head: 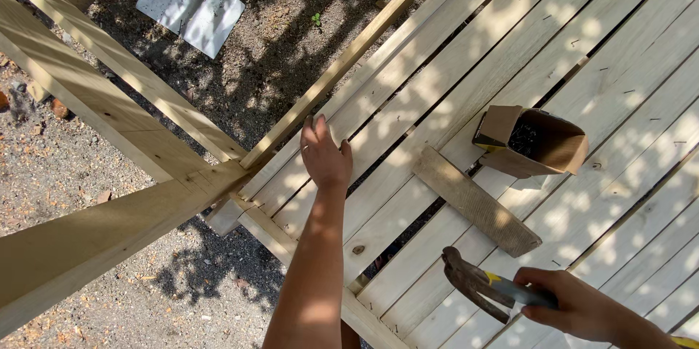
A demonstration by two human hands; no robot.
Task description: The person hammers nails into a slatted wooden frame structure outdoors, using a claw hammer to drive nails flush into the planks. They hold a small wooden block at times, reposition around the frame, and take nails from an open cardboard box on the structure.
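Left hand: the left hand (325, 156) lies flat, palm down, fingers open and stretched toward twelve o'clock, touching the pale slatted wooden deck (510, 50) near its edge rail.
Right hand: the right hand (579, 309) at about five o'clock of the view has its fingers closed around the handle of a worn claw hammer with a dark metal head and yellow-and-grey grip (480, 285).
Hammer: its head points toward nine o'clock, held just above the boards.
Block: a short weathered wooden block (477, 200) lies flat across the slats, at twelve o'clock from the hammer head, well apart from the left hand.
Box: an open brown cardboard box holding dark nails (530, 141) rests on its side at one o'clock from the block, just beside it.
Ground: gravel and soil (65, 167) lie at nine o'clock, with a grey metal sheet (191, 3) at eleven o'clock.
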